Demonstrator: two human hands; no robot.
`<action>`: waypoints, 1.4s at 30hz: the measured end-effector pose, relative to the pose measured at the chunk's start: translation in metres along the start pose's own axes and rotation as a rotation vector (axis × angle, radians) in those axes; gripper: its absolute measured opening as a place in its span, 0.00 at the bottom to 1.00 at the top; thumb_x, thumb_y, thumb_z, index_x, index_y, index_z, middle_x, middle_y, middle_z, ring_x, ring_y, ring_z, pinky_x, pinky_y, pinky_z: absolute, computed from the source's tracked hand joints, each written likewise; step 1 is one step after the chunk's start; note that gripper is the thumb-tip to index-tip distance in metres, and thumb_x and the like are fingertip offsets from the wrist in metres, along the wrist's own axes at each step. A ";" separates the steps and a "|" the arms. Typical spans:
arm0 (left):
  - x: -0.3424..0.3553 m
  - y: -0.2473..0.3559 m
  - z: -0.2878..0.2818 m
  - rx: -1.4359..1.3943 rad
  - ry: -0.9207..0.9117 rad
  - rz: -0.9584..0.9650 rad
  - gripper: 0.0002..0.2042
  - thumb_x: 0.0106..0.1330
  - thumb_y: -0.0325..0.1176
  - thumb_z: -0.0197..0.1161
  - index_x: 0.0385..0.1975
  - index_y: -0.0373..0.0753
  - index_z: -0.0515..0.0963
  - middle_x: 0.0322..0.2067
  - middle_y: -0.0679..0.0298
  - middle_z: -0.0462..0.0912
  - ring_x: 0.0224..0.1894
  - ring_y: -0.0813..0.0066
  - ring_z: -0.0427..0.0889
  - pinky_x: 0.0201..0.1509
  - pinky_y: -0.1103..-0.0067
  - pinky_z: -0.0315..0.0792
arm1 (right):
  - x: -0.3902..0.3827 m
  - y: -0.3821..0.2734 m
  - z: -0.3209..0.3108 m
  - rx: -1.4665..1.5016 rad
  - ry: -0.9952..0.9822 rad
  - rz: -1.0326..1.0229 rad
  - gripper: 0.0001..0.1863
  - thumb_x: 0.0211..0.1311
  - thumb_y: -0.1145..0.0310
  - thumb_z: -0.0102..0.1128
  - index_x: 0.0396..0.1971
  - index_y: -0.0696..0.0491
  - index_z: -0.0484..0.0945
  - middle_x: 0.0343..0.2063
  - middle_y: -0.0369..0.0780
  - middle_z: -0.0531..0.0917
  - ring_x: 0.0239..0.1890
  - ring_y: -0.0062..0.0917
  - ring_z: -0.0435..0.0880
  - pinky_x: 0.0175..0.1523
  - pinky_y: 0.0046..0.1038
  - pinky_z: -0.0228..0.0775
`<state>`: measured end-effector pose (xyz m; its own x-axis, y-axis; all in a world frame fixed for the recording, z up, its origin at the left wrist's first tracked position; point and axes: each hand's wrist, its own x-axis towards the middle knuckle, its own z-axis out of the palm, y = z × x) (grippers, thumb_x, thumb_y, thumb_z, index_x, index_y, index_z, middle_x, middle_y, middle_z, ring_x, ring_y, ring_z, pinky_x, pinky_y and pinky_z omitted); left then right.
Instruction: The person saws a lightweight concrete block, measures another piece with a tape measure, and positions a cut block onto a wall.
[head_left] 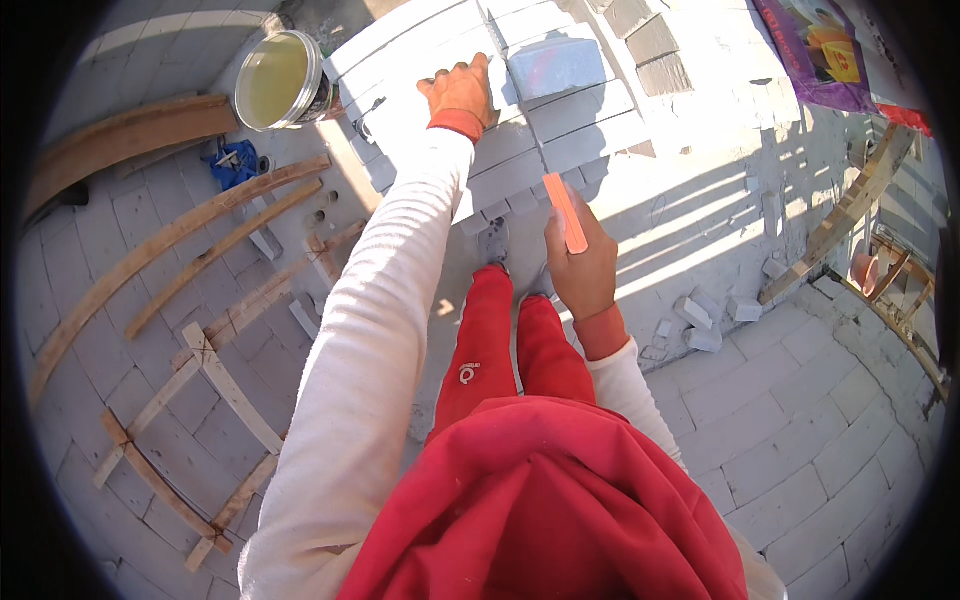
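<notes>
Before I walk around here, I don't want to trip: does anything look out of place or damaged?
Yes: several pale block pieces lie scattered on the ground to the right of the right hand. They look like broken offcuts, loose and uneven next to the neatly rowed blocks.

On the block pile, one single block lies right of the left hand, with the bucket left of this pile and the bag right.
</notes>
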<state>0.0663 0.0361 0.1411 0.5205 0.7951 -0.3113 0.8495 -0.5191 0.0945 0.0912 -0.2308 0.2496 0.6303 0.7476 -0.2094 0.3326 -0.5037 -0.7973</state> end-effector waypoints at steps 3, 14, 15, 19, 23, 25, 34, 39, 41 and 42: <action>0.008 0.007 -0.003 -0.026 -0.053 0.005 0.26 0.49 0.29 0.79 0.50 0.46 0.78 0.42 0.60 0.90 0.50 0.54 0.88 0.58 0.51 0.71 | 0.022 -0.003 0.005 0.009 0.009 0.018 0.21 0.77 0.62 0.56 0.62 0.58 0.76 0.29 0.53 0.84 0.27 0.52 0.82 0.31 0.43 0.75; 0.011 0.022 -0.010 -0.033 -0.093 -0.048 0.32 0.44 0.29 0.80 0.55 0.48 0.78 0.42 0.61 0.91 0.51 0.56 0.89 0.61 0.50 0.69 | 0.066 -0.001 -0.005 -0.119 -0.024 -0.054 0.22 0.76 0.64 0.57 0.63 0.58 0.77 0.38 0.53 0.88 0.36 0.52 0.88 0.39 0.42 0.82; 0.007 0.013 -0.002 -0.026 -0.122 -0.043 0.32 0.44 0.29 0.80 0.55 0.49 0.78 0.42 0.61 0.91 0.51 0.55 0.89 0.61 0.49 0.69 | 0.044 0.004 -0.003 -0.088 -0.022 -0.034 0.22 0.75 0.64 0.57 0.63 0.58 0.76 0.38 0.53 0.88 0.36 0.51 0.88 0.39 0.42 0.82; 0.029 -0.030 -0.007 0.039 -0.124 -0.061 0.33 0.44 0.30 0.80 0.56 0.51 0.79 0.43 0.60 0.91 0.51 0.53 0.89 0.63 0.48 0.70 | -0.096 0.025 -0.030 0.045 0.015 -0.028 0.23 0.75 0.65 0.57 0.65 0.59 0.75 0.43 0.51 0.89 0.36 0.44 0.91 0.36 0.38 0.82; 0.026 -0.024 -0.007 0.065 -0.107 -0.038 0.42 0.40 0.33 0.83 0.63 0.54 0.75 0.44 0.58 0.91 0.51 0.47 0.89 0.55 0.52 0.75 | -0.033 0.021 -0.007 -0.019 -0.029 -0.028 0.22 0.77 0.62 0.55 0.64 0.57 0.76 0.41 0.49 0.89 0.32 0.43 0.89 0.34 0.39 0.80; 0.027 0.012 0.001 -0.004 -0.086 0.005 0.41 0.40 0.33 0.83 0.62 0.54 0.75 0.44 0.58 0.91 0.51 0.47 0.89 0.55 0.52 0.75 | 0.055 0.014 0.011 -0.058 0.068 -0.087 0.18 0.78 0.59 0.54 0.57 0.54 0.78 0.31 0.49 0.87 0.31 0.50 0.86 0.36 0.43 0.79; 0.065 -0.066 0.012 0.041 -0.091 0.029 0.25 0.46 0.40 0.84 0.45 0.36 0.89 0.44 0.48 0.90 0.51 0.51 0.89 0.52 0.63 0.83 | -0.066 0.021 -0.020 -0.010 0.042 -0.184 0.23 0.76 0.67 0.56 0.68 0.52 0.75 0.41 0.46 0.90 0.32 0.36 0.91 0.35 0.34 0.81; 0.031 -0.008 -0.007 0.014 -0.078 -0.042 0.43 0.40 0.33 0.85 0.64 0.53 0.75 0.45 0.57 0.91 0.53 0.49 0.88 0.57 0.51 0.74 | 0.080 0.018 0.033 -0.026 0.073 -0.149 0.20 0.75 0.60 0.57 0.59 0.55 0.79 0.31 0.49 0.87 0.31 0.49 0.86 0.38 0.43 0.79; 0.006 -0.008 0.009 0.004 -0.064 -0.024 0.38 0.44 0.31 0.82 0.61 0.50 0.76 0.48 0.61 0.89 0.55 0.52 0.87 0.57 0.49 0.73 | 0.056 0.029 0.030 0.036 0.041 -0.082 0.20 0.75 0.60 0.56 0.59 0.55 0.80 0.34 0.50 0.88 0.34 0.49 0.87 0.41 0.43 0.80; -0.012 0.002 0.017 0.005 0.002 -0.002 0.36 0.46 0.30 0.80 0.60 0.50 0.76 0.49 0.62 0.88 0.56 0.52 0.86 0.58 0.49 0.72 | 0.052 0.031 0.024 0.055 0.033 -0.073 0.21 0.75 0.60 0.56 0.59 0.56 0.80 0.36 0.50 0.88 0.35 0.49 0.88 0.42 0.42 0.80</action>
<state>0.0604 0.0202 0.1284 0.5190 0.7968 -0.3096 0.8501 -0.5190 0.0893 0.1176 -0.1968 0.2007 0.6284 0.7667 -0.1314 0.3402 -0.4229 -0.8399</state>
